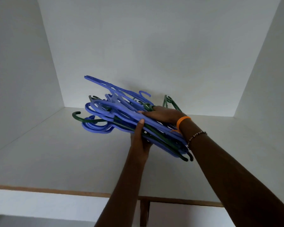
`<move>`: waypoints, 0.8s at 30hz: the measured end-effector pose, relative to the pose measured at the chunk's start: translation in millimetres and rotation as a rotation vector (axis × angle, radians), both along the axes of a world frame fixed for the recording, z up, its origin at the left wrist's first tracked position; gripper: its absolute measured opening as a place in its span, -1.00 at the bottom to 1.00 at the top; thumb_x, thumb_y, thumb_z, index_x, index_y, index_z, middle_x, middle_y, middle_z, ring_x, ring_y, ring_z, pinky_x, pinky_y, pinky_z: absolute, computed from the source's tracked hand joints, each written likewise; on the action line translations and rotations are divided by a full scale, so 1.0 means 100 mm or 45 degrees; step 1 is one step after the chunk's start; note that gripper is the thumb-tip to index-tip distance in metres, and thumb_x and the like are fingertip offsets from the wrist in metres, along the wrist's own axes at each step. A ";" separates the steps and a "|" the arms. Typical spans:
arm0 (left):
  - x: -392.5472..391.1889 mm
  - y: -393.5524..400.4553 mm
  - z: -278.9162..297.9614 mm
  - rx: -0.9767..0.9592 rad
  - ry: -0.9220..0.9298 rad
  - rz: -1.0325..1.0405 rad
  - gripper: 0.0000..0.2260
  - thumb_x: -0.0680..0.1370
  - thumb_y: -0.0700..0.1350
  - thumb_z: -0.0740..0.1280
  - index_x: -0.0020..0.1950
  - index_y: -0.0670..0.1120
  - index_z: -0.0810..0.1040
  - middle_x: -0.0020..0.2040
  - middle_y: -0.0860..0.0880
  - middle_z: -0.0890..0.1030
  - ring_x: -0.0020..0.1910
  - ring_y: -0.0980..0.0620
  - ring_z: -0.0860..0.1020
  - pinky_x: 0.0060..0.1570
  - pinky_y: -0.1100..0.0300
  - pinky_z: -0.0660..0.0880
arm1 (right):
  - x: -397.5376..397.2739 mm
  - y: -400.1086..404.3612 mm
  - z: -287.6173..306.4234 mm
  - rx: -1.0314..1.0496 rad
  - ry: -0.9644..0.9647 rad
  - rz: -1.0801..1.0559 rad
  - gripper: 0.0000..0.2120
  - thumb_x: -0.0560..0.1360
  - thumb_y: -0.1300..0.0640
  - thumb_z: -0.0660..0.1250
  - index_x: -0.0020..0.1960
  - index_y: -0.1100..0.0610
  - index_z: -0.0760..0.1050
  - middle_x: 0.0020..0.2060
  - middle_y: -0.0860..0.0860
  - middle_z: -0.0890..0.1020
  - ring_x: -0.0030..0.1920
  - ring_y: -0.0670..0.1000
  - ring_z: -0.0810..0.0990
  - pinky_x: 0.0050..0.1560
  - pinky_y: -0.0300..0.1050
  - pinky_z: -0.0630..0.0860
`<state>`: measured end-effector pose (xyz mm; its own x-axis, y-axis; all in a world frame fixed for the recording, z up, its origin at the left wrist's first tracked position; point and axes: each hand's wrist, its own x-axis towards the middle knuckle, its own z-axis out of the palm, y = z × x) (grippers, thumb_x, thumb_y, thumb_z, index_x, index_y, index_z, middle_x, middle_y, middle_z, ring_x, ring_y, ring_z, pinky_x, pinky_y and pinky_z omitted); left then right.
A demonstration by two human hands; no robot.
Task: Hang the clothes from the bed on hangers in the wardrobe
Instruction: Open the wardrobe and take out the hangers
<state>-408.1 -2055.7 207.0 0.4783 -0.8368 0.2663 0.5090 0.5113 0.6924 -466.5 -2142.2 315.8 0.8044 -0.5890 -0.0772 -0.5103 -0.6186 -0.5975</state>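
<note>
1. A tangled bundle of blue and dark green hangers (121, 118) is held up over the white wardrobe shelf (56, 153), raised at the near end while its far hooks hang low near the shelf surface; whether any hook touches the shelf cannot be told.
2. The bundle is judged loose: hooks and arms cross at many angles, and one blue hanger sticks up and away at the top left. A hanger could be shed from the stack if the bundle is tilted further or drawn out quickly.
3. A protruding green hook at the lower left could be caught on the shelf or on its brown front edge (47, 190) as the bundle is brought forward, and the grip could be pulled apart by the snag.
4. The near ends of the hangers jut past the right wrist, so they could be knocked against the forearm and the stack twisted.
5. The left hand (140, 141) is placed under the bundle, with the thumb (140, 124) pressed up against its near side; the remaining fingers are hidden beneath the hangers, so their curl cannot be told exactly, though the load is plainly carried there.
6. The right hand (162, 114) is laid over the top of the bundle, its fingers curled down among the hangers at the far side, so the stack is clamped between the two hands.
7. An orange band (183, 120) and a beaded bracelet (197, 135) are worn on the right wrist; a hook could be caught on either.
8. No clothes or bed are seen here.
</note>
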 end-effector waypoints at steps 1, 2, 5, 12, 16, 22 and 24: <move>0.01 0.04 -0.01 0.054 0.006 0.006 -0.19 0.26 0.24 0.50 0.42 -0.06 0.38 0.24 -0.21 0.56 0.17 -0.21 0.56 0.02 -0.08 0.55 | 0.00 0.00 0.01 -0.025 0.057 0.001 -0.61 0.53 -0.22 0.18 0.14 0.05 0.50 -0.04 0.03 0.55 -0.06 0.05 0.53 0.04 -0.13 0.41; 0.01 0.07 -0.04 0.130 0.049 0.025 -0.22 0.26 0.22 0.50 0.40 -0.07 0.41 0.21 -0.18 0.58 0.13 -0.16 0.58 -0.04 -0.01 0.56 | 0.00 -0.01 0.00 -0.078 0.135 0.010 -0.68 0.56 -0.15 0.19 0.04 0.10 0.48 -0.12 0.05 0.52 -0.11 0.06 0.50 -0.01 -0.15 0.37; -0.03 0.15 -0.19 0.258 0.285 0.011 -0.29 0.26 0.12 0.50 0.36 -0.11 0.47 0.22 -0.18 0.58 0.08 -0.10 0.59 -0.03 0.01 0.56 | -0.06 -0.10 -0.14 -0.270 0.321 0.081 -0.78 0.54 0.08 0.30 -0.21 0.18 0.42 -0.22 0.13 0.50 -0.20 0.08 0.45 -0.18 -0.16 0.31; 0.03 0.27 -0.45 0.148 0.445 -0.156 0.04 -0.01 0.13 0.67 0.40 -0.16 0.41 0.26 -0.26 0.52 0.15 -0.20 0.56 0.03 -0.13 0.56 | -0.44 -0.53 -0.20 -0.080 -0.177 -0.097 -0.83 0.50 0.28 0.28 -0.23 0.22 0.59 -0.20 0.18 0.65 -0.21 -0.01 0.59 -0.01 -0.13 0.43; 0.07 0.28 -0.46 0.199 0.386 -0.250 -0.16 -0.09 0.18 0.66 0.13 -0.10 0.65 0.08 -0.24 0.62 -0.08 -0.19 0.65 -0.23 -0.05 0.62 | -0.50 -0.76 -0.15 -0.221 -0.067 -0.186 -0.83 0.47 0.21 0.32 -0.19 0.27 0.63 -0.14 0.19 0.66 -0.08 0.14 0.60 -0.11 -0.13 0.45; 0.04 0.42 -0.42 -0.089 0.513 -0.172 -0.66 0.44 -0.09 0.31 0.20 -0.09 0.59 0.10 -0.14 0.61 0.05 -0.15 0.61 0.01 -0.03 0.59 | -0.30 -0.80 -0.49 -0.312 0.327 -0.232 -0.71 0.52 0.24 0.29 0.22 0.28 0.43 0.14 0.22 0.55 0.09 0.19 0.53 0.04 -0.04 0.43; 0.07 0.42 -0.43 -0.090 0.459 -0.207 -0.39 0.40 0.04 0.43 0.41 -0.10 0.41 0.31 -0.18 0.50 0.28 -0.21 0.47 0.26 -0.13 0.42 | -0.22 -0.71 -0.61 -0.266 0.414 -0.195 -0.70 0.58 0.16 0.22 0.27 0.26 0.37 0.15 0.20 0.51 -0.04 0.14 0.48 -0.03 -0.02 0.39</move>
<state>-401.5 -2013.3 164.2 0.4144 -0.8949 0.1654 0.7913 0.4441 0.4203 -488.4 -2213.7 255.3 0.6599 -0.7298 -0.1787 -0.7471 -0.6120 -0.2595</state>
